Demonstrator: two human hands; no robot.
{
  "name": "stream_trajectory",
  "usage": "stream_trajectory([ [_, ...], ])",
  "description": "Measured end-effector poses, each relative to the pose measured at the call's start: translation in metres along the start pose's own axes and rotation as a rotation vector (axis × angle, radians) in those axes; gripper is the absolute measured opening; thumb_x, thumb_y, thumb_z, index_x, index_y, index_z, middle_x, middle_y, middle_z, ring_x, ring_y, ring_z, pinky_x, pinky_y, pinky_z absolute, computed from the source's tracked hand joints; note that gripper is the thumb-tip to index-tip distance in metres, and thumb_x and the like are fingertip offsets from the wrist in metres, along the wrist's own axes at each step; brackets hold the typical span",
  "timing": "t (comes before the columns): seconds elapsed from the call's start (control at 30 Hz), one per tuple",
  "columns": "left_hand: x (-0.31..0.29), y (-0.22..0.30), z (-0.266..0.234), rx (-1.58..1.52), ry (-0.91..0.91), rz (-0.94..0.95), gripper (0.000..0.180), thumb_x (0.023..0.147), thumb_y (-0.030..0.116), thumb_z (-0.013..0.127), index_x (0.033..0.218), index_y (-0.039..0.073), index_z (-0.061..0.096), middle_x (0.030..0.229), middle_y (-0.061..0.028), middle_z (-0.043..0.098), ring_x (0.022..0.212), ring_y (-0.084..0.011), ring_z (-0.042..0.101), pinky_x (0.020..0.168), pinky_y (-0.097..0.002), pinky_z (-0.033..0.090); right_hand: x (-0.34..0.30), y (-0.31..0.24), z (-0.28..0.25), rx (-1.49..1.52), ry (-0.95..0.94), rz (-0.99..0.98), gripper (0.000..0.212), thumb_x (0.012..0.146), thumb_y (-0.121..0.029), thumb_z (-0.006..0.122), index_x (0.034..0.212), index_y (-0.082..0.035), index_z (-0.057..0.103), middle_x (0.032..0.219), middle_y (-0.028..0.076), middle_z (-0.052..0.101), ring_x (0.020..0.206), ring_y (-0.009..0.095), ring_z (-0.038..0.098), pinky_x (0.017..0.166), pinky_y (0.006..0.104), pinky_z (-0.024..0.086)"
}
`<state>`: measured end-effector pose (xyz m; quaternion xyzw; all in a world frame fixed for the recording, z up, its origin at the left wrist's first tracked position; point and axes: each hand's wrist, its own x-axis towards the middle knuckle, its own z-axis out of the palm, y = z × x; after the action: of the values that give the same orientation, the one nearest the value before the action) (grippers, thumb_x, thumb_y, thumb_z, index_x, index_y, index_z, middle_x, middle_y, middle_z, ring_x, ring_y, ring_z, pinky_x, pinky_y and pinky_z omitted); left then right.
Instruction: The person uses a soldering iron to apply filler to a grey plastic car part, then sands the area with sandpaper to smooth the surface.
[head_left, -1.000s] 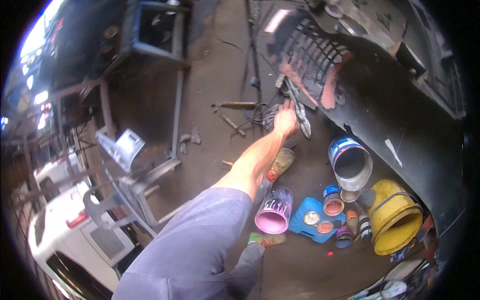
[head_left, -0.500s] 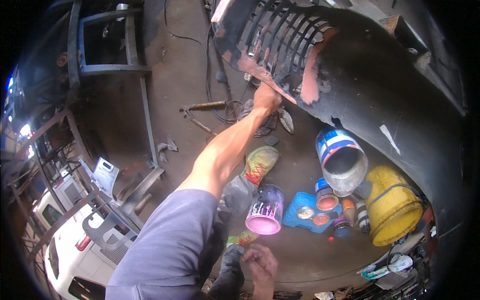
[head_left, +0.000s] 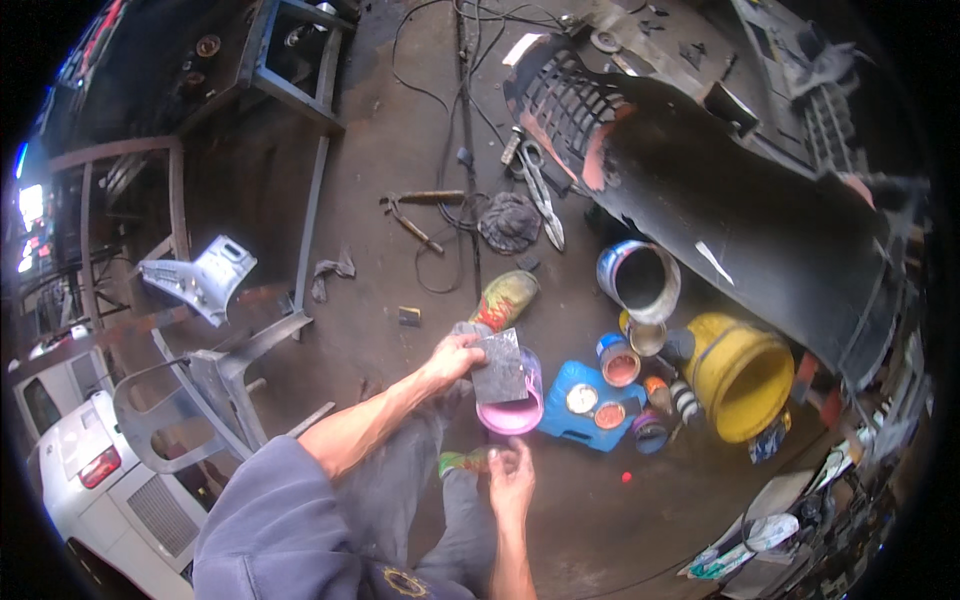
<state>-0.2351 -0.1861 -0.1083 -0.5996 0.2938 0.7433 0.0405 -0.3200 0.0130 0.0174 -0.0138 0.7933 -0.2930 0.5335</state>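
My left hand [head_left: 452, 362] grips the edge of a dark, flat, square plate [head_left: 498, 368] with a scuffed surface, thumb on top. The plate hangs over the mouth of a pink-rimmed bucket [head_left: 512, 417] and hides part of it. Just below that bucket, my right hand [head_left: 511, 482] has its fingers curled toward the thumb; whatever they hold, if anything, does not show. Right of the bucket lies a blue case [head_left: 570, 428] with a white-filled tin [head_left: 582, 399] and an orange-filled tin [head_left: 609, 415] on it.
A black bumper-like panel [head_left: 720, 200] with pink patches lies at the upper right. Below it are a white-blue bucket [head_left: 664, 297] and a yellow bucket [head_left: 712, 375]. Snips [head_left: 541, 200], a hammer [head_left: 418, 228] and a rag [head_left: 510, 222] lie ahead; metal frames [head_left: 310, 230] stand left.
My left hand has left the panel's edge and come back toward me, now holding the dark plate. The panel sits lower and farther off. My view has shifted.
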Motion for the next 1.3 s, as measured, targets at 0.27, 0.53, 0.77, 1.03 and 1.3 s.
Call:
stream_trajectory([
  [0.27, -0.104, -0.091, 0.030, -0.326, -0.058, -0.057, 0.039, 0.077, 0.003, 0.057, 0.116, -0.002, 0.061, 0.094, -0.0067, 0.065, 0.086, -0.0179, 0.061, 0.080, -0.0329, 0.051, 0.007, 0.087, -0.045, 0.445, 0.035, 0.154, 0.061, 0.095, -0.043, 0.062, 0.137, -0.003, 0.044, 0.103, 0.013, 0.066, 0.073, 0.017, 0.064, 0.062, 0.0299, 0.053],
  [0.53, -0.121, -0.104, 0.021, -0.254, 0.064, -0.106, 0.048, 0.075, 0.000, 0.059, 0.122, -0.005, 0.058, 0.101, -0.0113, 0.066, 0.093, -0.0213, 0.063, 0.086, -0.0329, 0.050, 0.055, 0.036, -0.051, 0.337, 0.102, 0.036, 0.029, 0.091, -0.023, 0.070, 0.108, -0.002, 0.059, 0.087, 0.005, 0.067, 0.069, 0.011, 0.062, 0.059, 0.0247, 0.050],
  [0.77, -0.158, 0.031, -0.049, -0.284, 0.076, -0.204, 0.037, 0.082, 0.000, 0.060, 0.118, -0.005, 0.057, 0.104, -0.0139, 0.066, 0.094, -0.0243, 0.066, 0.087, -0.0385, 0.054, 0.040, 0.001, 0.033, -0.072, -0.015, 0.057, 0.035, 0.089, -0.033, 0.069, 0.084, 0.001, 0.065, 0.071, 0.016, 0.066, 0.066, 0.029, 0.066, 0.064, 0.0407, 0.050],
  [1.03, -0.186, -0.005, -0.089, 0.231, 0.187, -0.217, 0.037, 0.089, 0.008, 0.059, 0.124, -0.005, 0.058, 0.114, -0.0162, 0.068, 0.105, -0.0235, 0.065, 0.095, -0.0361, 0.049, -0.026, 0.028, 0.055, -0.488, -0.195, -0.064, 0.037, 0.094, -0.038, 0.057, 0.100, -0.002, 0.067, 0.091, 0.026, 0.068, 0.087, 0.046, 0.064, 0.081, 0.0516, 0.050],
  [1.3, -0.188, -0.046, -0.069, 0.878, 0.273, -0.003, 0.068, 0.085, 0.035, 0.058, 0.132, -0.013, 0.048, 0.126, -0.0353, 0.056, 0.122, -0.0411, 0.055, 0.105, -0.0425, 0.042, -0.135, 0.142, -0.041, -0.698, -0.271, 0.588, 0.071, 0.089, -0.054, 0.057, 0.132, 0.002, 0.054, 0.135, 0.025, 0.055, 0.126, 0.039, 0.052, 0.104, 0.0461, 0.042],
])
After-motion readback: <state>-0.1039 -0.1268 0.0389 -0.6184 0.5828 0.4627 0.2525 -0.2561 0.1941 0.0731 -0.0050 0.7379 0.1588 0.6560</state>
